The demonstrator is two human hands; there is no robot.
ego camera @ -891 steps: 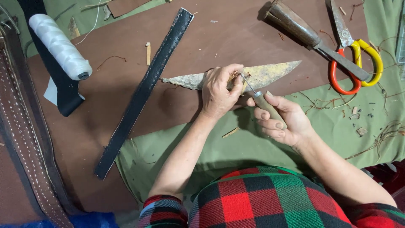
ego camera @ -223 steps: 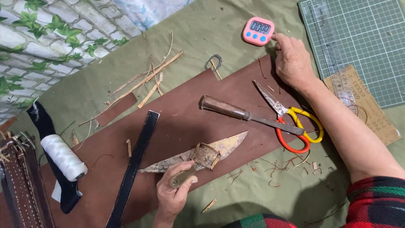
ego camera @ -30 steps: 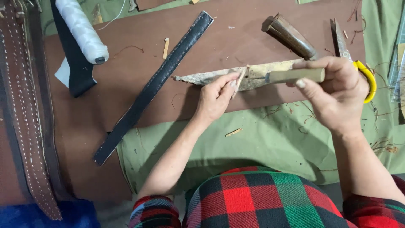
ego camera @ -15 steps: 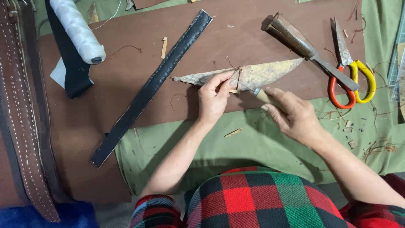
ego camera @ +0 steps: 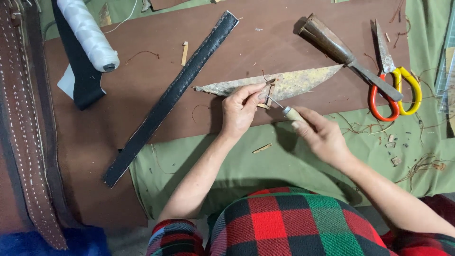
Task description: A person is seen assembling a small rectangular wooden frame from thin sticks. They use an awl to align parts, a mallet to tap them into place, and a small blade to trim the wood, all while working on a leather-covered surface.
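A long, rusty, pointed blade lies flat on a brown leather sheet. My left hand presses down on the blade's middle, fingertips by a small strip of wrapping. My right hand grips a wooden-handled awl; its thin metal point reaches up-left to that wrapping beside my left fingers.
A black stitched leather strap lies diagonally left of the blade. A spool of white thread rests at top left. A dark-handled tool and orange-yellow scissors lie at right. Brown belts run down the left edge. Scraps litter the green cloth.
Over the last second my right hand has come down from in front of the blade and set the awl's point at the wrapping. My left hand has stayed on the blade.
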